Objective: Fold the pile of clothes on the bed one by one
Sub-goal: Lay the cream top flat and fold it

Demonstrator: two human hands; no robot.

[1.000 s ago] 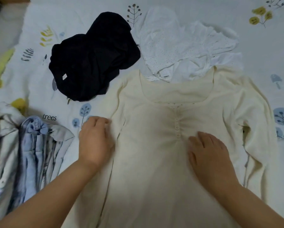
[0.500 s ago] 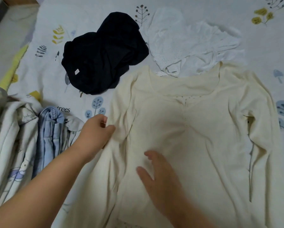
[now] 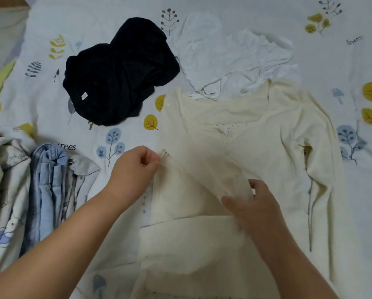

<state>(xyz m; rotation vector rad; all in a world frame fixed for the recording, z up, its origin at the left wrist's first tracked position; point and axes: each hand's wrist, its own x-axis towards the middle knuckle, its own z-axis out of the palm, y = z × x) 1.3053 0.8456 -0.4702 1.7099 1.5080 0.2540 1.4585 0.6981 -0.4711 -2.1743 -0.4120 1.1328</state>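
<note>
Cream long-sleeved top (image 3: pixel 256 134) lies front-up on the bed (image 3: pixel 342 67), centre to 3 o'clock, its left side lifted and drawn across the body; left hand (image 3: pixel 135 169) pinches a fold at its edge, right hand (image 3: pixel 251 203) grips the cloth lower down. Crumpled black garment (image 3: pixel 120 76) at 11 o'clock, white garment (image 3: pixel 230 61) at 12, touching the top's neckline. Folded clothes with blue denim (image 3: pixel 47 186) at 9 o'clock.
</note>
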